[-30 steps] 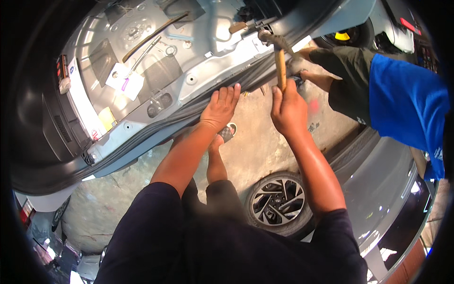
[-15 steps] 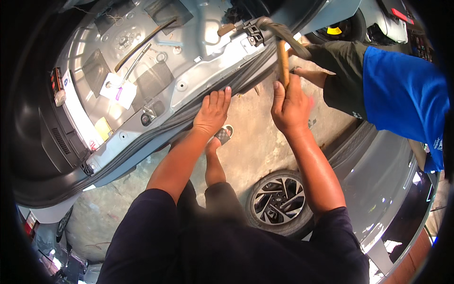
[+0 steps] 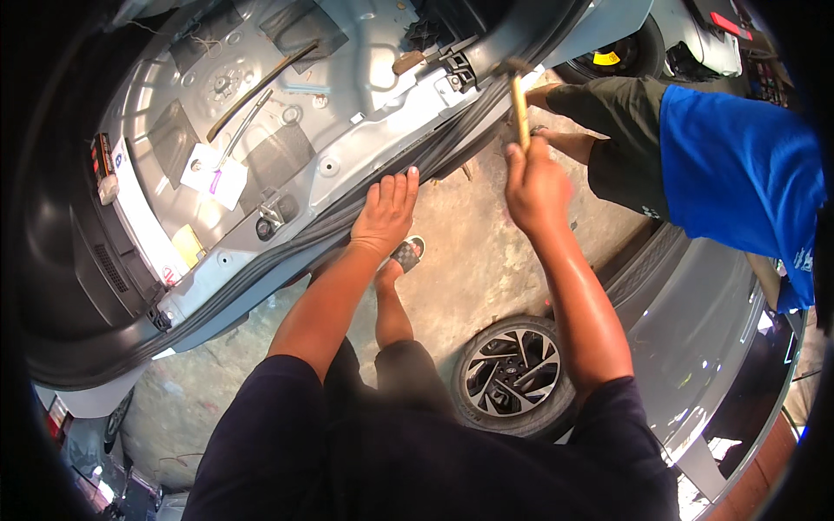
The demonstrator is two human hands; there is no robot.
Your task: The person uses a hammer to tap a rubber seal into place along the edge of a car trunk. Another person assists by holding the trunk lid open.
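The right hand (image 3: 539, 187) is clenched low on a wooden-handled hammer (image 3: 519, 108), its head raised above the fist beside the black rubber seal (image 3: 347, 221) edging the grey metal panel (image 3: 330, 130), while the left hand (image 3: 387, 213) lies open and flat on that seal, apparently steadying it.

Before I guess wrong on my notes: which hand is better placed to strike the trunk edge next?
Right, probably. The right hand grips the hammer, raised by the rubber seal. The left hand lies flat on the seal, holding nothing.
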